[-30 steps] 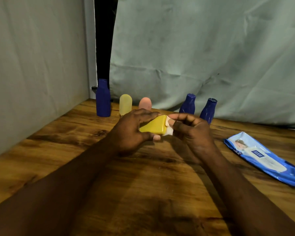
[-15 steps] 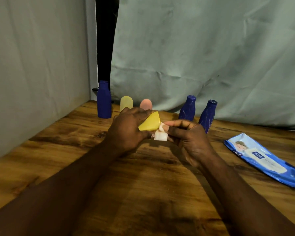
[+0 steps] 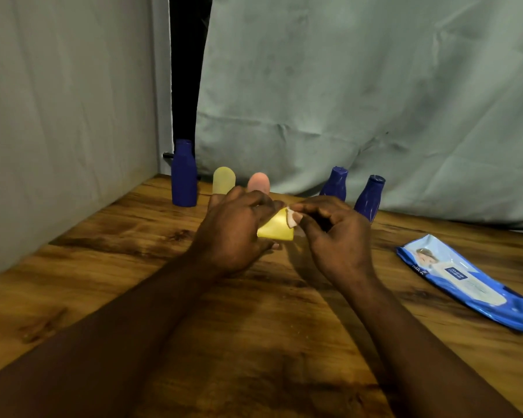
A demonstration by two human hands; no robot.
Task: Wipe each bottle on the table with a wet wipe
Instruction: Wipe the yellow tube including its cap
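Note:
My left hand (image 3: 233, 230) grips a small yellow bottle (image 3: 277, 229) above the middle of the wooden table (image 3: 254, 342). My right hand (image 3: 335, 236) pinches a small white wet wipe (image 3: 291, 218) against the bottle's upper right edge. Along the back stand a tall blue bottle (image 3: 184, 173), a pale yellow bottle (image 3: 223, 180), a pink bottle (image 3: 258, 182) partly hidden behind my left hand, and two leaning blue bottles (image 3: 335, 182) (image 3: 370, 196).
A blue pack of wet wipes (image 3: 465, 282) lies flat on the right side of the table. A grey wall (image 3: 58, 116) borders the left edge and a pale cloth backdrop (image 3: 360, 86) hangs behind the bottles.
The yellow bottle has been turned in my left hand, and my right hand has slid the wipe from its end up onto its upper edge. Both hands stay above the table's middle.

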